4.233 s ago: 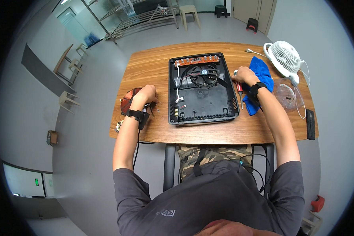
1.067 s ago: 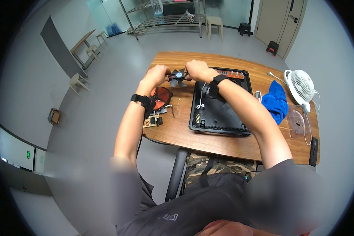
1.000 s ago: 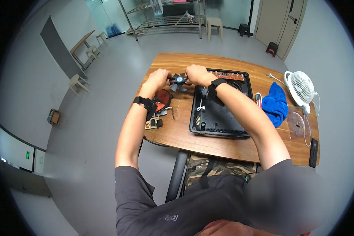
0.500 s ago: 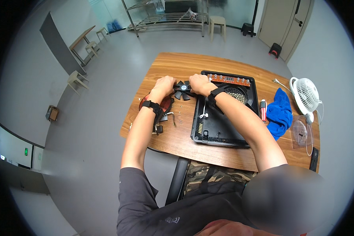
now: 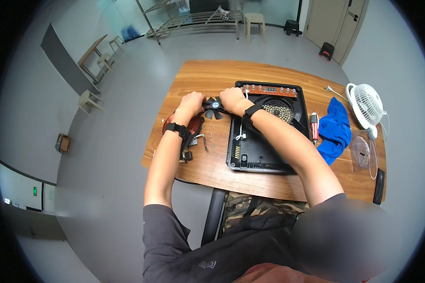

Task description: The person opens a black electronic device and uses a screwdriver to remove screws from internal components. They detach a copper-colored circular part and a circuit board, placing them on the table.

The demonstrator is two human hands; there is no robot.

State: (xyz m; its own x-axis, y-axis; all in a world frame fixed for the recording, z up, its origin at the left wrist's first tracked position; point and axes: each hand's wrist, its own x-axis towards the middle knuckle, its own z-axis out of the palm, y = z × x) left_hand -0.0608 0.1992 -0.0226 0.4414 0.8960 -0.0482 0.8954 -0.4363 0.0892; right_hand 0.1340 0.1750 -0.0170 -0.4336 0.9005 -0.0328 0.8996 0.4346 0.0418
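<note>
Small black fan [image 5: 214, 106]: upper centre of frame, above the wooden table [image 5: 208, 75], gripped between your left hand [image 5: 191, 102] and right hand [image 5: 232, 99], fingers closed on its rim. Open black appliance casing [image 5: 264, 141]: immediately right. Red screwdriver [image 5: 314, 127], blue cloth [image 5: 334, 134]: further right.

Small black cooling fan [image 5: 214, 106], blades up, above the table left of the open casing

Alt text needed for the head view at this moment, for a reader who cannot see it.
Seen from above, a seated person holds a small black fan between the left hand and right hand, over a wooden table, beside an opened black appliance casing. A red-handled screwdriver, blue cloth and white desk fan lie to the right.
</note>
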